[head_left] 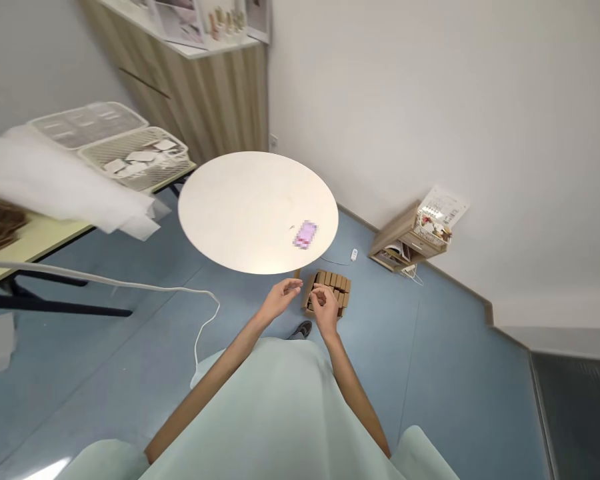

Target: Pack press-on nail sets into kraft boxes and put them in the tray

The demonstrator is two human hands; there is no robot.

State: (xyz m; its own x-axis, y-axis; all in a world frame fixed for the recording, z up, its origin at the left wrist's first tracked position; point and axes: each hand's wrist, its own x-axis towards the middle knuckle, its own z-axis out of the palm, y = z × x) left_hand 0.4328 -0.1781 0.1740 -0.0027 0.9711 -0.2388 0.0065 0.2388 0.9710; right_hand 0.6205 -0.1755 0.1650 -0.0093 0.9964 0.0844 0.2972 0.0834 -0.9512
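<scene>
Near the front edge of the round white table (250, 207), my left hand (280, 298) is open, its fingers stretched toward the right and nothing visible in them. My right hand (325, 308) is closed, thumb and forefinger brought together in a pinch; anything between them is too small to make out. Below my right hand, a carton (307, 308) of several small brown boxes (334, 280) stands on the floor, partly hidden by that hand. A blurred pink-purple rectangular item (306, 235) lies on the tabletop, with a tiny dark object (292, 227) beside it.
At left, a yellowish table (65, 237) bears white sheeting (65, 180) and a plastic basket (140, 157) with white pieces. A white cable (145, 285) hangs across the left side. A small wooden cabinet (405, 240) stands against the right wall, a white adapter (354, 255) near it.
</scene>
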